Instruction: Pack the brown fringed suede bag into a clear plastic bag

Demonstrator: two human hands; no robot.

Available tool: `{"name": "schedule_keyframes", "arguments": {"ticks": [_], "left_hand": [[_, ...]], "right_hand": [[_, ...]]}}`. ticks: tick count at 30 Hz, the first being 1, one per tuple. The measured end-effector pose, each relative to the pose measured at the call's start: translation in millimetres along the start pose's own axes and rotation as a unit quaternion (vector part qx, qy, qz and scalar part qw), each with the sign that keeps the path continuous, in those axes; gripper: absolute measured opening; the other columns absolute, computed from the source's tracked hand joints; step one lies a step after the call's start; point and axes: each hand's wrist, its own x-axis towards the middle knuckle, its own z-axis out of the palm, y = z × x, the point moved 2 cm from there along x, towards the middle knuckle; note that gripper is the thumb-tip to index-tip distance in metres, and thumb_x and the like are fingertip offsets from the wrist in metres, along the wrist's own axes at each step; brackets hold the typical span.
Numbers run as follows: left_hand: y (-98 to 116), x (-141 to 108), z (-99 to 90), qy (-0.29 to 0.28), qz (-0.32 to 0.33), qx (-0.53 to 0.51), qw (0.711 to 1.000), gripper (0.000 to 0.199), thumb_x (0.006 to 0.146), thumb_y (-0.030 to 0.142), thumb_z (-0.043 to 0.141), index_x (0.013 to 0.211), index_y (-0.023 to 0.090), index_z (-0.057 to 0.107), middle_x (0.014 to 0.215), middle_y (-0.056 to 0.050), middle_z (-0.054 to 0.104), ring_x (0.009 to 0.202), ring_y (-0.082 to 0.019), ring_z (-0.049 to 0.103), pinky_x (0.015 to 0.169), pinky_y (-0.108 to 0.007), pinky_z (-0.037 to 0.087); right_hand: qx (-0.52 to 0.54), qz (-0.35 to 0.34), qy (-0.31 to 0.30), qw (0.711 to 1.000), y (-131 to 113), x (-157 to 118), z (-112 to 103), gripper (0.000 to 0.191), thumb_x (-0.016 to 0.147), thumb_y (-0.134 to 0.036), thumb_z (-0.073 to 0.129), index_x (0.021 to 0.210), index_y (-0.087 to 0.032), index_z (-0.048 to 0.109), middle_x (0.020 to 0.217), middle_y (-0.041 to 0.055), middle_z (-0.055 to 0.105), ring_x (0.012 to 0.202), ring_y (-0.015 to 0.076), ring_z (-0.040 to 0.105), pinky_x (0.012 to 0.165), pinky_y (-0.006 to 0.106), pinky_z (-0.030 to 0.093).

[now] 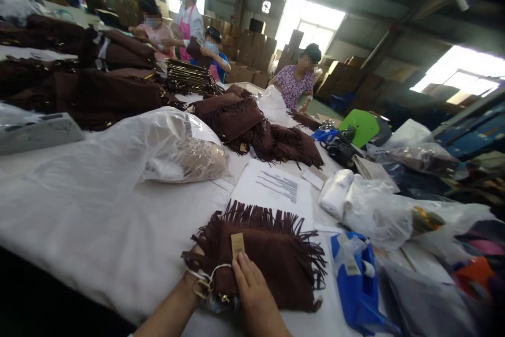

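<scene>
A dark brown fringed bag (272, 258) lies on the white-covered table in front of me, its long fringe spread at the top and right. My right hand (252, 284) rests on the bag with fingers stretched out, their tips at the lower end of a tan paper tag (238, 245). A white cord (219, 268) loops beside the tag. Gold-coloured hardware (202, 288) shows at the bag's lower left. My left hand (198, 252) is at the bag's left side, its fingers hidden by the bag and fringe.
A printed sheet (276, 184) lies behind the bag. To the right are a blue tape dispenser (353, 279) and plastic-wrapped items (374, 211). A clear plastic bag (158, 142) sits at left. More brown bags (229, 116) are piled beyond, where several people work.
</scene>
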Motion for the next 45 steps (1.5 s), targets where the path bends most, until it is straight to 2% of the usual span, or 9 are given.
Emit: {"name": "schedule_keyframes", "arguments": {"ticks": [8,14,20,24,29,31,33,39,45], "left_hand": [[-5.8,-8.2,13.2,-0.097,0.128,0.170,0.972,0.044,0.093,0.025,0.037,0.134,0.012,0.043,0.143,-0.017,0.040,0.137,-0.031,0.026,0.109,-0.057,0.027],[37.8,-52.7,44.6,-0.111,0.278,0.241,0.923,0.052,0.090,0.010,0.029,0.142,0.013,0.028,0.148,-0.012,0.031,0.140,-0.024,0.016,0.112,-0.050,0.028],[76.0,-79.4,82.1,-0.268,0.377,0.342,0.818,0.083,0.064,0.003,0.046,0.143,0.013,0.024,0.152,-0.011,0.018,0.141,-0.029,0.010,0.112,-0.052,0.025],[79.0,-69.3,108.4,-0.253,0.428,0.384,0.778,0.072,0.068,-0.006,0.036,0.138,0.010,0.036,0.147,-0.013,0.033,0.137,-0.027,0.025,0.111,-0.048,0.031],[79.3,-60.2,94.4,-0.222,0.526,0.266,0.777,0.075,0.071,-0.007,0.031,0.143,0.013,0.023,0.141,-0.012,0.043,0.136,-0.022,0.030,0.107,-0.047,0.038],[81.2,-63.2,79.8,-0.224,0.539,0.218,0.782,0.075,0.072,-0.006,0.030,0.144,0.014,0.020,0.143,-0.010,0.041,0.137,-0.021,0.027,0.108,-0.045,0.038],[81.4,-69.5,67.6,-0.230,0.543,0.197,0.783,0.072,0.075,-0.004,0.029,0.144,0.015,0.023,0.144,-0.009,0.040,0.137,-0.021,0.027,0.108,-0.043,0.037],[74.6,-88.3,62.0,-0.286,0.551,0.216,0.753,0.072,0.075,-0.004,0.031,0.143,0.017,0.025,0.143,-0.007,0.042,0.135,-0.021,0.031,0.107,-0.043,0.037],[78.3,-92.8,53.9,-0.276,0.557,0.184,0.761,0.046,0.084,0.018,0.053,0.130,0.022,0.048,0.131,-0.004,0.056,0.124,-0.020,0.048,0.104,-0.037,0.044]], "right_hand": [[0.164,0.013,-0.120,0.979,-12.5,-8.7,-19.0,0.089,0.076,-0.045,0.063,0.146,-0.014,0.018,0.153,0.0156,0.010,0.141,0.0338,0.006,0.113,0.056,0.014],[0.361,0.054,-0.019,0.931,10.3,-65.9,-57.2,0.034,0.091,-0.036,0.044,0.120,-0.027,0.059,0.131,0.0067,0.056,0.121,0.0216,0.050,0.104,0.039,0.036],[0.575,0.399,0.083,0.710,51.6,-146.1,-58.8,0.050,0.088,-0.056,0.041,0.105,-0.015,0.066,0.096,0.0123,0.070,0.088,0.0244,0.066,0.082,0.038,0.048],[0.656,0.409,0.113,0.624,58.8,-158.3,-55.3,0.047,0.081,-0.048,0.058,0.113,-0.014,0.062,0.111,0.0150,0.066,0.096,0.0259,0.064,0.084,0.038,0.046],[0.827,0.406,0.138,0.363,54.9,-143.0,-44.6,0.041,0.071,-0.034,0.067,0.107,-0.014,0.064,0.111,0.0122,0.067,0.106,0.0249,0.061,0.097,0.040,0.040],[0.855,0.366,0.197,0.310,58.5,-126.8,-43.2,0.037,0.071,-0.038,0.064,0.101,-0.016,0.066,0.110,0.0096,0.068,0.108,0.0238,0.059,0.100,0.039,0.039],[0.845,0.334,0.243,0.341,68.3,-110.5,-46.4,0.042,0.076,-0.049,0.055,0.100,-0.016,0.067,0.112,0.0093,0.067,0.113,0.0248,0.056,0.100,0.041,0.039],[0.700,0.345,0.287,0.556,108.6,-102.3,-74.7,0.067,0.087,-0.065,0.020,0.124,-0.023,0.057,0.120,0.0084,0.063,0.121,0.0270,0.050,0.100,0.050,0.039],[0.386,0.280,0.172,0.862,88.4,-94.7,-69.2,0.057,0.089,-0.049,0.044,0.138,-0.020,0.041,0.147,0.0054,0.036,0.139,0.0232,0.022,0.116,0.045,0.010]]}}
